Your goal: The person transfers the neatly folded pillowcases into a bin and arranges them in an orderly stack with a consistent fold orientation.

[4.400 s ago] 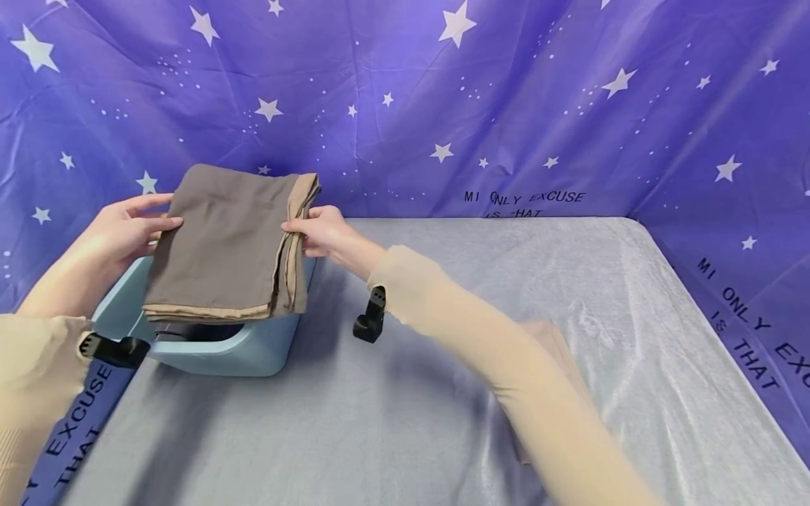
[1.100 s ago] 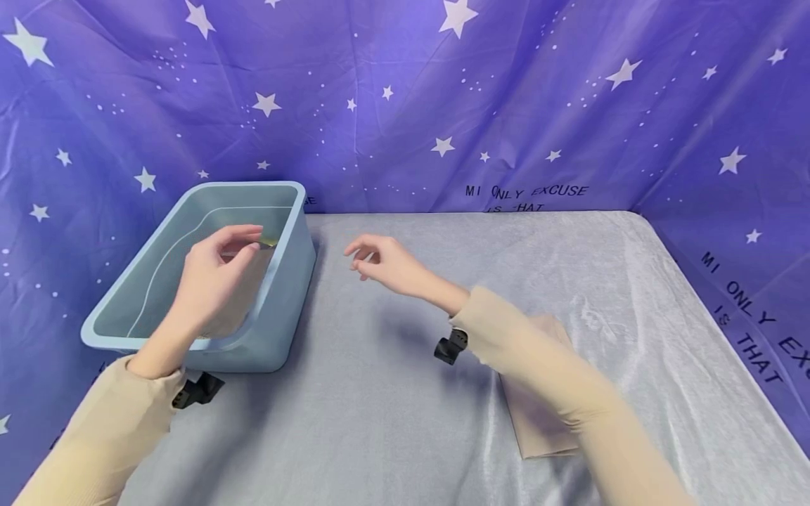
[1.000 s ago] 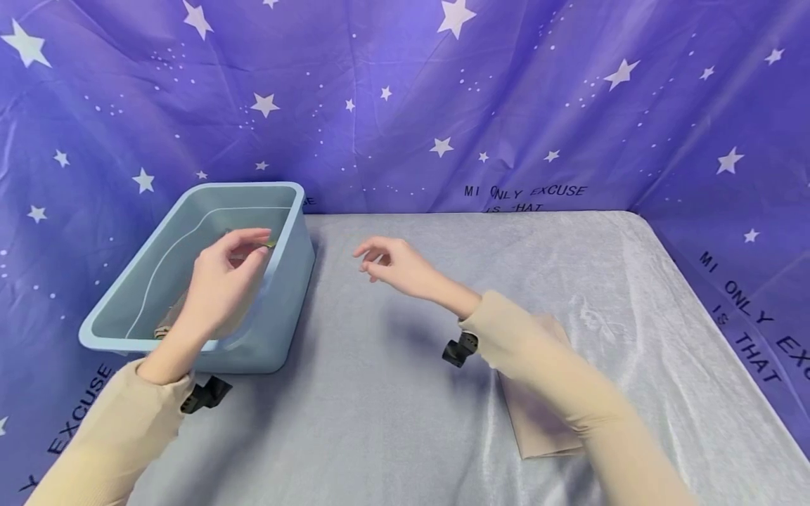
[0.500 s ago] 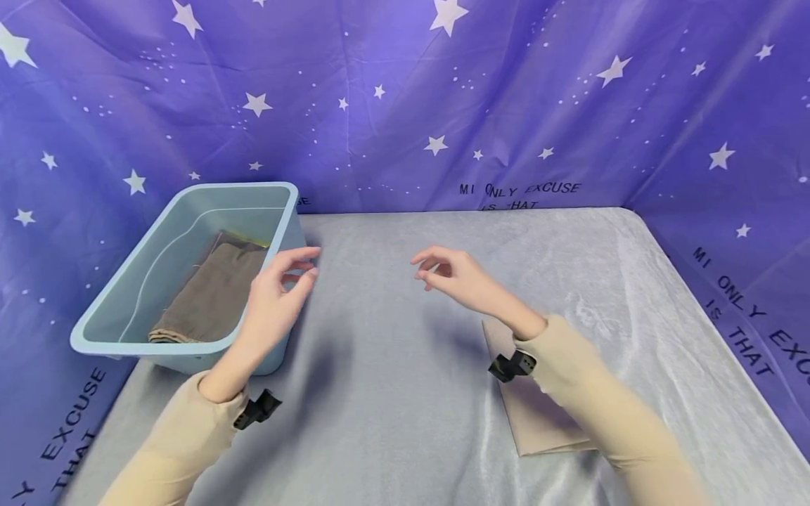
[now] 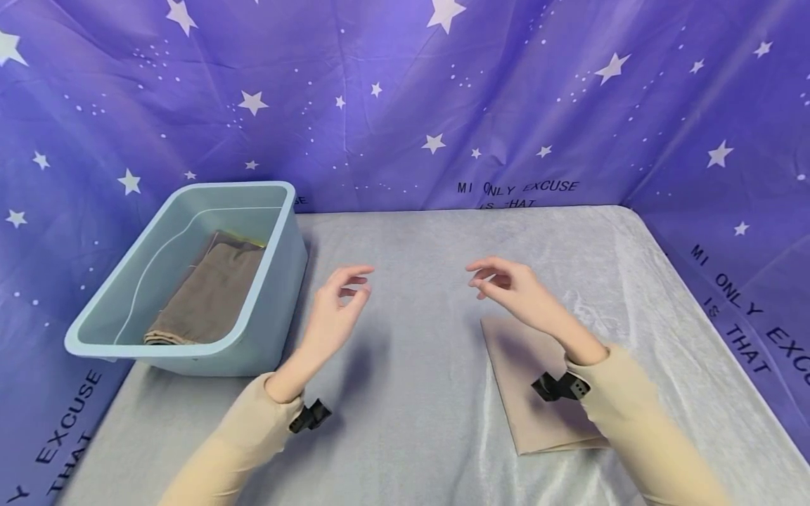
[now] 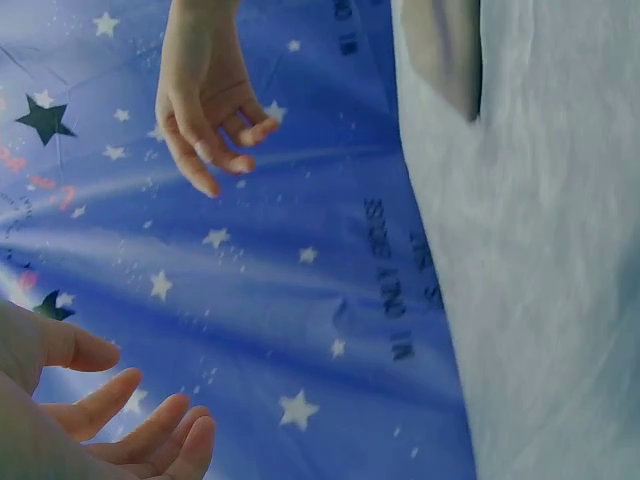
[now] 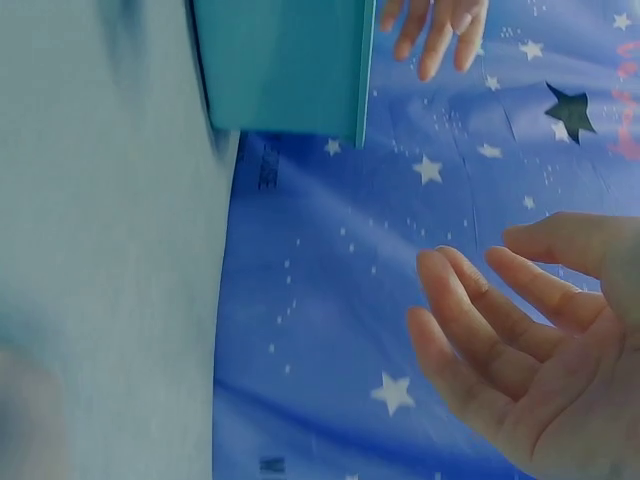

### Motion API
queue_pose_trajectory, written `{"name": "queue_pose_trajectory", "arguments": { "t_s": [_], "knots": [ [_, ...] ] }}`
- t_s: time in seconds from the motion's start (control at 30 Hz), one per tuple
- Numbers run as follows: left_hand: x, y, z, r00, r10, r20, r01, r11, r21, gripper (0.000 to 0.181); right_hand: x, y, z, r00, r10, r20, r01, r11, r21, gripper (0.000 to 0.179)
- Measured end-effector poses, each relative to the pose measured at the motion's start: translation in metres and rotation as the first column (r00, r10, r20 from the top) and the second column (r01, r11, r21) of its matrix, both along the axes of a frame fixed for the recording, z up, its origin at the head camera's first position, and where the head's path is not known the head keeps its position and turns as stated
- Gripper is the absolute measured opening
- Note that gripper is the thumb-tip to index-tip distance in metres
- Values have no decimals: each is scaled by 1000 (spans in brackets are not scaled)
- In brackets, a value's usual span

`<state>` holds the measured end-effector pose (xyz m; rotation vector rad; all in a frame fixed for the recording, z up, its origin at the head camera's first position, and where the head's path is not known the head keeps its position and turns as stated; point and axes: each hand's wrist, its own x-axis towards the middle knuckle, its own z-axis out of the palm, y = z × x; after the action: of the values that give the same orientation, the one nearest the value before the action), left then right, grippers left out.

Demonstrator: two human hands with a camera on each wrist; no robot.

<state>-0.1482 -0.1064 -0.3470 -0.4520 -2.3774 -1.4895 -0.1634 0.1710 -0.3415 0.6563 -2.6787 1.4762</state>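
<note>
My left hand (image 5: 332, 309) hovers over the middle of the table, right of the bin, its fingers loosely bent with nothing in them. Across from it my right hand (image 5: 519, 292) hangs in the air, also holding nothing, near the far end of a folded beige cloth (image 5: 522, 400). That cloth lies flat on the table, partly covered in the head view by my right wrist and sleeve. Inside the light blue plastic bin (image 5: 287, 239) at the left lies a folded grey-brown cloth (image 5: 211, 299) with tan edges. Both wrist views show relaxed, spread fingers (image 6: 150, 430).
A grey velvety cover (image 5: 405, 422) spreads over the table. Behind and beside it hangs a purple curtain (image 5: 380, 140) with white stars and lettering. Something with a yellow-green edge (image 5: 247, 239) shows at the far end inside the bin.
Earlier both hands held the folded grey-brown cloth above the bin; now it lies inside, released. Both hands have since moved right, away from the bin, uncovering more of the beige cloth.
</note>
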Motion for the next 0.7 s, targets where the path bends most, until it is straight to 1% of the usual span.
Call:
{"name": "queue_pose_trajectory", "arguments": {
  "t_s": [0.13, 0.27, 0.5, 0.7],
  "knots": [
    [1, 18, -10, 999, -46, 20, 45, 998, 32, 25, 5, 16, -4, 999, -42, -34, 42, 999, 16, 25],
    [2, 35, -18, 996, -76, 52, 75, 997, 31, 27, 12, 30, -6, 996, -76, -53, 77, 997, 30, 24],
    [4, 59, -30, 986, -149, 80, 145, 988, 49, 29, 23, 50, -14, 994, -105, -44, 106, 994, 32, 25],
    [7, 77, -38, 973, -194, 125, 186, 980, 69, 31, 30, 64, -22, 991, -126, -35, 128, 991, 47, 24]
  ]
}}
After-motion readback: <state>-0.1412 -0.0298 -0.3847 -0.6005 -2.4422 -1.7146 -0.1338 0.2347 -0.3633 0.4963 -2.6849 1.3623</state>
